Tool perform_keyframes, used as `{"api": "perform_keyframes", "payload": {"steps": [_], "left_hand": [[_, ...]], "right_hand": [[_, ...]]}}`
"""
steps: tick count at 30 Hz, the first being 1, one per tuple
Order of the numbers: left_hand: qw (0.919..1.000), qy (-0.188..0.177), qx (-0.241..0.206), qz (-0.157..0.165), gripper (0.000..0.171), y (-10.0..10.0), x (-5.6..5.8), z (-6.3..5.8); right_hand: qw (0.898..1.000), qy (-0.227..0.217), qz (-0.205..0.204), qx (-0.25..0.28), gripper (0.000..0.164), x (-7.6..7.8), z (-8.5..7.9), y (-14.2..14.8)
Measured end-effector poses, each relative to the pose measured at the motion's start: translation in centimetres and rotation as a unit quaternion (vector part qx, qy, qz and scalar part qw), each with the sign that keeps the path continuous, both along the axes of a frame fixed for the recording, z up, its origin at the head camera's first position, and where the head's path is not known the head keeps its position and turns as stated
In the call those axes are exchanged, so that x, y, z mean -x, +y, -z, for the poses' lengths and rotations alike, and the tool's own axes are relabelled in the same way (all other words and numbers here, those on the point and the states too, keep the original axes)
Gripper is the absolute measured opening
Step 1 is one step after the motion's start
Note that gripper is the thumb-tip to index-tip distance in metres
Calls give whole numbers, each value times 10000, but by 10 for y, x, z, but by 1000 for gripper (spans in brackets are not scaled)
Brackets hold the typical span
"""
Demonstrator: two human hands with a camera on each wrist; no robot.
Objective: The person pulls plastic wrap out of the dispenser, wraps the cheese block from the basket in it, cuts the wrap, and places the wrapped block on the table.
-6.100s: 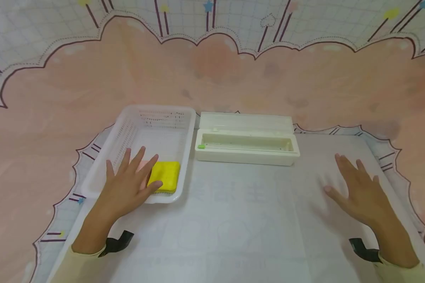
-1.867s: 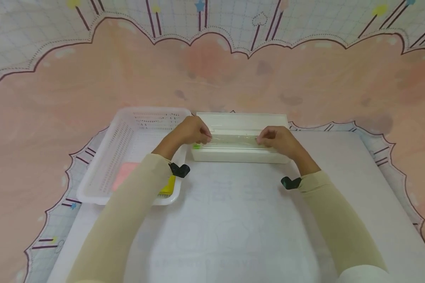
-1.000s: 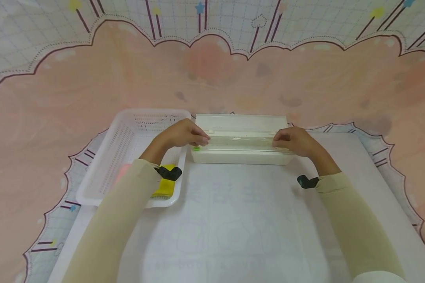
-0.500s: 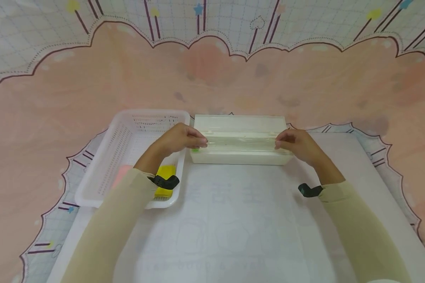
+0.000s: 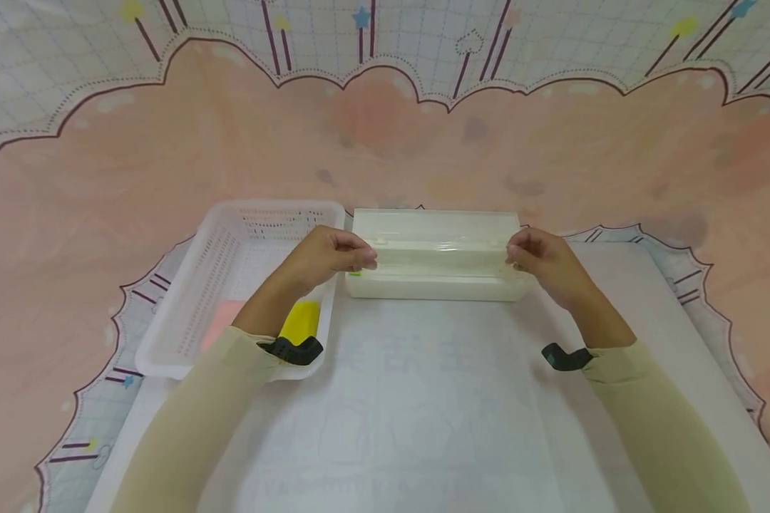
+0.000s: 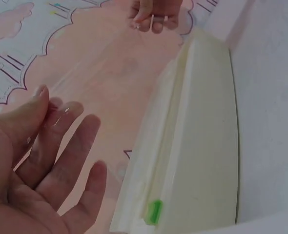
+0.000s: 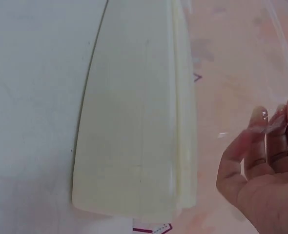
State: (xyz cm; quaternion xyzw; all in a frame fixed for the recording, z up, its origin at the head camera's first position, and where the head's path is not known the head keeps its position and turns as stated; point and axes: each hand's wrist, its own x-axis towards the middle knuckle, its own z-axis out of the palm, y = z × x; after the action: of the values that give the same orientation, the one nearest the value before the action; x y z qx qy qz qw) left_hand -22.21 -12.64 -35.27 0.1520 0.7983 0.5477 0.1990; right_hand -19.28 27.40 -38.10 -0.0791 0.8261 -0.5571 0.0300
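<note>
A long cream-white cling film dispenser (image 5: pixel 433 289) stands at the back of the table with its lid (image 5: pixel 433 222) raised. Clear cling film (image 5: pixel 445 248) stretches above it between my two hands. My left hand (image 5: pixel 326 256) pinches the film's left corner with thumb and forefinger, the other fingers loosely bent. At the dispenser's other end, my right hand (image 5: pixel 544 258) pinches the right corner. A green slider (image 6: pixel 154 212) sits on the dispenser's edge in the left wrist view. Through the film the dispenser's trough shows faintly.
To the left stands a white perforated basket (image 5: pixel 157 335), partly behind my left forearm. In it lie a yellow folded cloth or sponge (image 5: pixel 300 322) and a flat pink piece (image 5: pixel 221 319). A white sheet (image 5: pixel 423 399) covers the table; a patterned cloth (image 5: pixel 385 149) hangs behind.
Both hands have gone from resting open over the basket and table to pinching the film's corners. The right hand has shifted right, drawing the film wider, and it now rises above the dispenser.
</note>
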Motion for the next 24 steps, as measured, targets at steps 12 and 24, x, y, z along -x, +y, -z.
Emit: {"api": "perform_keyframes", "payload": {"steps": [12, 24], "left_hand": [[9926, 1040, -534, -322, 20, 3, -13, -12], [9766, 1416, -1619, 87, 15, 0, -32, -33]], "right_hand": [[9925, 521, 83, 1103, 5, -12, -14, -9], [9631, 1134, -502, 2388, 6, -36, -39, -14]]}}
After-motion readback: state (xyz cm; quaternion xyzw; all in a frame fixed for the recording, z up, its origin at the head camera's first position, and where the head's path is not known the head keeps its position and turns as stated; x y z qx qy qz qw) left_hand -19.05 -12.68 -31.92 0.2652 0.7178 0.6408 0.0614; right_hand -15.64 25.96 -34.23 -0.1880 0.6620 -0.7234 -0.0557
